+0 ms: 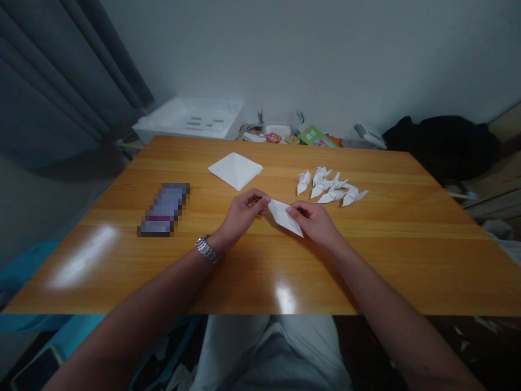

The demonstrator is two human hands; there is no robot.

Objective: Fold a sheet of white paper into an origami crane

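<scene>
Over the middle of a wooden table (pixel 386 260), both my hands pinch a small folded white paper (pixel 285 216). My left hand (pixel 243 210), with a metal watch on its wrist, grips the paper's upper left corner with closed fingers. The right edge is held by my right hand (pixel 314 220), whose fingers are also closed. The paper forms a pointed, kite-like shape with its tip aimed down and right. Behind my hands lies a stack of white square paper sheets (pixel 235 169). A cluster of several finished white folded paper cranes (pixel 330 187) sits to the right of the stack.
A blurred rectangular object (pixel 165 209) lies on the table's left part. Beyond the far edge are a white plastic tray (pixel 189 117), colourful small items (pixel 293 136) and a dark bundle of cloth (pixel 442 141). Grey curtains hang at the left.
</scene>
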